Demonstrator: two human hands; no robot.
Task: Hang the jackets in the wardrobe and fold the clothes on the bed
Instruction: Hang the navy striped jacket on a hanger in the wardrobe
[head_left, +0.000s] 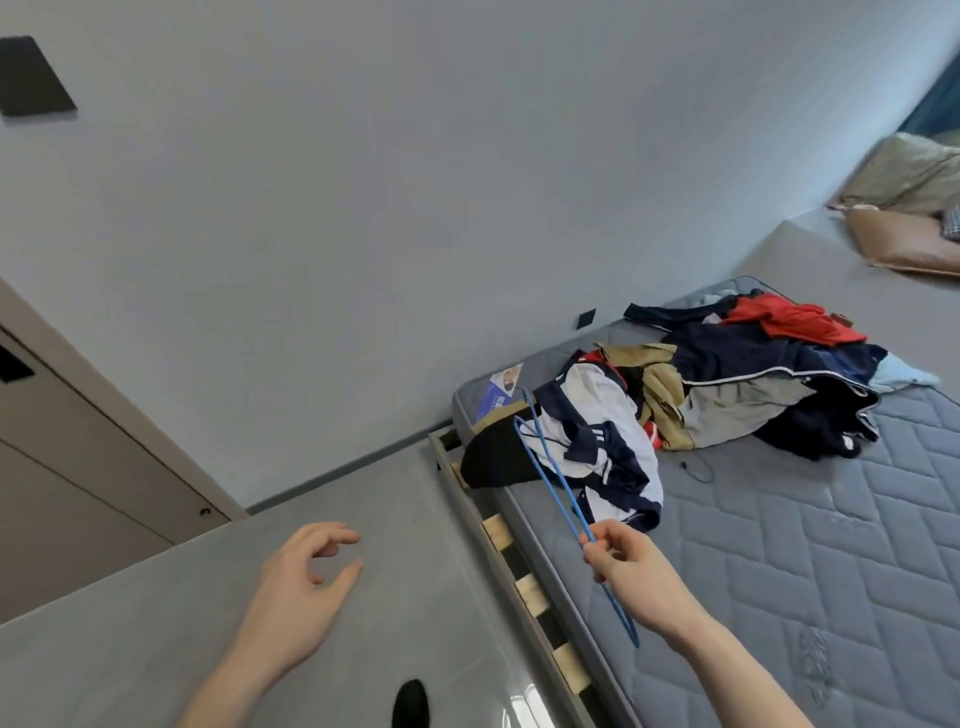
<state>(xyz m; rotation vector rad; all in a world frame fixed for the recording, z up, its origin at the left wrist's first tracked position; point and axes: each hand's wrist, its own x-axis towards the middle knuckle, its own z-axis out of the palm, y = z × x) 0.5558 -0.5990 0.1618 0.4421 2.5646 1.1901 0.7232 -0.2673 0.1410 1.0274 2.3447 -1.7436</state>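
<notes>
r hand (626, 558) pinches hanger (558, 480) (thin, blue wire)

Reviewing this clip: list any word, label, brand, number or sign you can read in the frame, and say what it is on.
Nothing can be read with confidence.
Blue and white label at the mattress corner: light characters in a column, too blurred to read.
Embossed mark on the mattress's near side: shape visible, not legible.
Clothes pile: stripes only, no readable print.
Blue hanger pinched by the right hand: no marking visible.

Tan pillows (906, 234) lie far right; a dark wall panel (32, 78) hangs upper left.
</notes>
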